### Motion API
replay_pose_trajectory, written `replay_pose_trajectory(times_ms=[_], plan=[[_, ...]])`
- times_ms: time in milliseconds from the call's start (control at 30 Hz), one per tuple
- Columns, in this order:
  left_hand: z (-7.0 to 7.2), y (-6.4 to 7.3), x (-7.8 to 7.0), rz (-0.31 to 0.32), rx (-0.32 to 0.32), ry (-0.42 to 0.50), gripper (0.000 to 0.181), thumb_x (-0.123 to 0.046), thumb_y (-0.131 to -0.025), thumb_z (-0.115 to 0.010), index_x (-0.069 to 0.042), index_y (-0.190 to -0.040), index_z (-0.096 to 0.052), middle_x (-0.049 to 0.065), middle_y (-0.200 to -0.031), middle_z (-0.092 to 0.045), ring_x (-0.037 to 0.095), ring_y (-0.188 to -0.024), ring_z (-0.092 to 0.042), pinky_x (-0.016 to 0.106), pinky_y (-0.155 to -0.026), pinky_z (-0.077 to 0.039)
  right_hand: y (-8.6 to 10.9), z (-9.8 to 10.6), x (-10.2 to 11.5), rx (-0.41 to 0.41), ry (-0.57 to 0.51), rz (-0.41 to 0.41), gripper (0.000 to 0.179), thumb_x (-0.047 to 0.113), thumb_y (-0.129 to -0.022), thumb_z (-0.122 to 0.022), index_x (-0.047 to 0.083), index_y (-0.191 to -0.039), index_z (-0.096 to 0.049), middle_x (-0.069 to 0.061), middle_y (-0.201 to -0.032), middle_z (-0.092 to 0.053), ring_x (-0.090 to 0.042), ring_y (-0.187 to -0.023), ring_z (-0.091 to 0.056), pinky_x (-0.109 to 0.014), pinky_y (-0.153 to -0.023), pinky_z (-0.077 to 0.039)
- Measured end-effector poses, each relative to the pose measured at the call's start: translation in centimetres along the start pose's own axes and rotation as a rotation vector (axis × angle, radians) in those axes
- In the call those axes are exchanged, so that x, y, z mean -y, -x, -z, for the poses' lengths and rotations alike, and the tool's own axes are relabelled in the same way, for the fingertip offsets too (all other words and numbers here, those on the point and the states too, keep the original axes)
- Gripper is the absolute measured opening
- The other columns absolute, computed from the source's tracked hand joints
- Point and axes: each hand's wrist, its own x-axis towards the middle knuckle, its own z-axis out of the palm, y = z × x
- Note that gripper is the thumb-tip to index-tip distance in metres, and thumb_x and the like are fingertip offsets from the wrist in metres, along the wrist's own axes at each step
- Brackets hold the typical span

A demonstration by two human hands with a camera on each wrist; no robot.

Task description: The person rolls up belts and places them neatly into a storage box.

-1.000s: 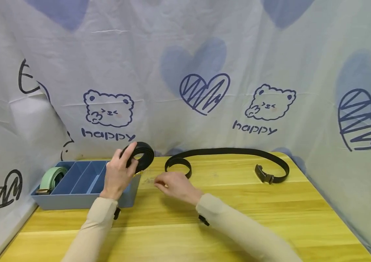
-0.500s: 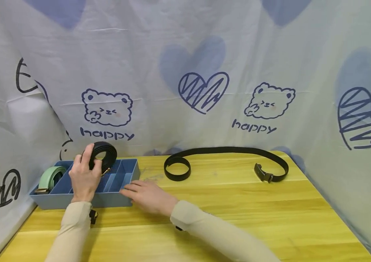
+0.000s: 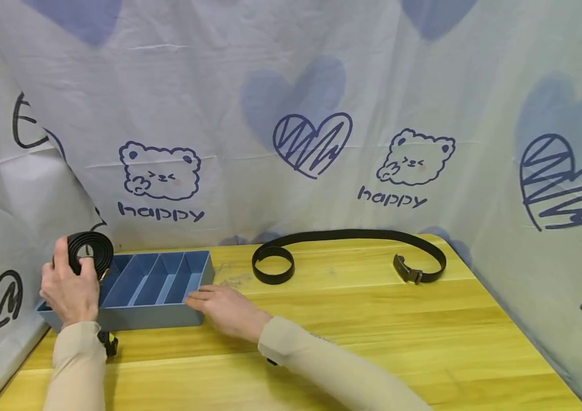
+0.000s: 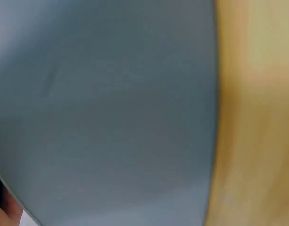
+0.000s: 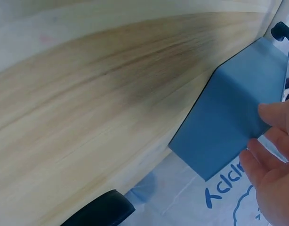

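My left hand (image 3: 70,288) grips a coiled black belt (image 3: 106,248) between thumb and fingers, over the left end of a blue divided box (image 3: 152,318). A bit of gold-coloured metal shows at the coil's lower right. The green belt in the leftmost compartment is hidden behind this hand. At the box's front right corner, my right hand (image 3: 226,311) holds the rim; in the right wrist view its thumb (image 5: 271,115) lies against the outer wall and its fingers bend over the edge. The left wrist view is filled mostly by the box's wall (image 4: 116,141).
Another black belt (image 3: 342,234) lies partly unrolled along the back of the wooden table (image 3: 352,337), looped at its left end, with a dark buckle (image 3: 407,270) at its right. A printed white cloth (image 3: 239,188) hangs behind and at both sides.
My left hand has carried the coiled belt leftward across the box to its left end. My right hand has moved left from beside the looped belt to the box's right corner.
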Motion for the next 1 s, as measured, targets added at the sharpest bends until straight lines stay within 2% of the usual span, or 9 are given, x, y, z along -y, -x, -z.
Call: replay_pose_trajectory(times_ms=[100,200,367,533,633,800,900,1000], plan=[[0.2,-0.1,1.1,0.005,-0.018,-0.051,0.040,-0.020,-0.098,-0.055,-0.023,-0.138,-0.057,0.040,-0.096,-0.055,0.064,-0.089,-0.051,0.075,-0.081,-0.038,0.1,0.0,0.0,0.011,0.001,0.013,0.055,0.000,-0.096,-0.058,0.017,-0.148,-0.052,0.001,-0.152,-0.053,-0.018,-0.142,-0.050,-0.028,-0.117,-0.038],[0.2,0.0,1.7,0.067,-0.027,-0.047,0.041,-0.022,-0.098,-0.055,-0.026,-0.139,-0.057,0.040,-0.098,-0.056,0.066,-0.093,-0.051,0.074,-0.085,-0.037,0.1,0.1,0.0,0.024,-0.002,0.014,0.054,0.003,-0.098,-0.058,0.016,-0.149,-0.050,0.000,-0.153,-0.052,-0.018,-0.143,-0.049,-0.027,-0.119,-0.035],[-0.3,0.1,1.8,0.185,-0.031,0.004,0.043,-0.028,-0.100,-0.054,-0.031,-0.143,-0.054,0.039,-0.108,-0.058,0.066,-0.104,-0.052,0.070,-0.095,-0.037,0.1,0.3,-0.1,0.034,-0.002,0.008,0.051,0.010,-0.099,-0.059,0.015,-0.150,-0.050,-0.001,-0.153,-0.052,-0.018,-0.143,-0.048,-0.026,-0.120,-0.034],[-0.2,0.0,1.8,0.211,-0.090,0.039,0.042,-0.033,-0.100,-0.057,-0.032,-0.141,-0.055,0.040,-0.110,-0.057,0.065,-0.107,-0.052,0.067,-0.098,-0.036,0.1,0.5,0.2,0.063,-0.026,0.022,0.057,0.021,-0.097,-0.067,0.014,-0.151,-0.048,-0.002,-0.155,-0.050,-0.017,-0.143,-0.049,-0.025,-0.119,-0.035],[0.0,-0.2,1.9,0.161,-0.057,0.012,0.042,-0.033,-0.100,-0.057,-0.031,-0.142,-0.055,0.040,-0.107,-0.056,0.066,-0.102,-0.052,0.070,-0.094,-0.037,0.0,0.6,0.3,0.090,-0.030,0.003,0.061,0.025,-0.096,-0.069,0.016,-0.152,-0.046,-0.001,-0.157,-0.047,-0.015,-0.143,-0.048,-0.024,-0.117,-0.037],[-0.1,0.2,2.2,-0.013,0.073,-0.096,0.041,-0.024,-0.099,-0.056,-0.023,-0.141,-0.055,0.041,-0.099,-0.057,0.069,-0.088,-0.052,0.077,-0.078,-0.038,-0.1,0.6,0.5,0.108,-0.047,-0.007,0.063,0.029,-0.096,-0.069,0.017,-0.153,-0.044,0.000,-0.158,-0.045,-0.014,-0.142,-0.049,-0.024,-0.114,-0.041],[-0.3,0.5,2.2,-0.142,0.140,-0.165,0.040,-0.016,-0.097,-0.059,-0.017,-0.137,-0.055,0.039,-0.088,-0.055,0.066,-0.074,-0.053,0.073,-0.064,-0.040,0.0,0.6,0.5,0.108,-0.067,-0.013,0.063,0.029,-0.096,-0.069,0.016,-0.153,-0.045,0.000,-0.159,-0.044,-0.014,-0.142,-0.049,-0.024,-0.112,-0.043],[-0.5,0.4,1.9,-0.232,0.245,-0.231,0.040,-0.011,-0.095,-0.061,-0.014,-0.134,-0.053,0.036,-0.079,-0.050,0.059,-0.057,-0.049,0.065,-0.047,-0.037,0.0,0.8,0.5,0.107,-0.071,-0.027,0.064,0.031,-0.096,-0.070,0.016,-0.153,-0.044,0.001,-0.159,-0.044,-0.014,-0.141,-0.050,-0.024,-0.111,-0.044]])
